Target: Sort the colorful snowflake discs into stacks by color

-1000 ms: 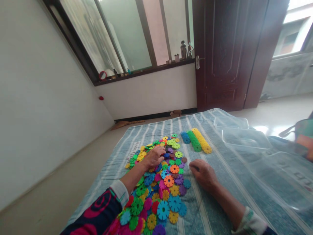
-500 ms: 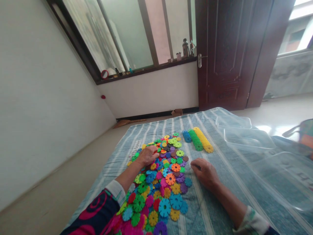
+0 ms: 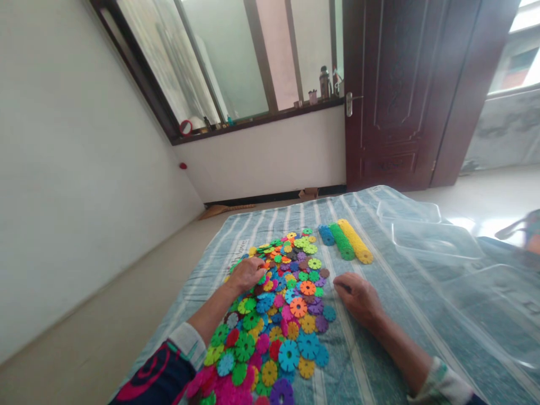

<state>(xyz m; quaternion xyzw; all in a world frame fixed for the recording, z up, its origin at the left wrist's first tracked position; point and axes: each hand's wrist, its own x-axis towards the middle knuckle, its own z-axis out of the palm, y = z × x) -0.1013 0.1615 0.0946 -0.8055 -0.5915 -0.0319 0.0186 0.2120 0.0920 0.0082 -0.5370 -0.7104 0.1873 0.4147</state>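
A long heap of colourful notched plastic discs (image 3: pixel 289 354) is spread over the striped cloth. My left hand (image 3: pixel 247 274) is over the heap's far left part, its fingers bent down and closed at the discs. Whatever they pinch is hidden. To the right of the heap, my right hand (image 3: pixel 358 295) rests on the cloth, fingers curled in; a dark gap shows inside it, and I cannot make out whether it holds anything. Beyond my right hand lie three rows of stacked discs side by side: a short blue row (image 3: pixel 326 235), a green row (image 3: pixel 342 242) and a longer yellow row (image 3: pixel 355 242).
Clear plastic boxes, a middle one (image 3: pixel 436 242) and a farther one (image 3: pixel 408 212), stand on the right of the striped cloth (image 3: pixel 358 360). A clear lid or tray (image 3: pixel 502 309) lies nearer, faint and blurred. A dark red door (image 3: pixel 396 101) stands beyond.
My left hand has drawn a little left and toward me over the heap. My right hand keeps its place on the cloth. The view has shifted slightly.
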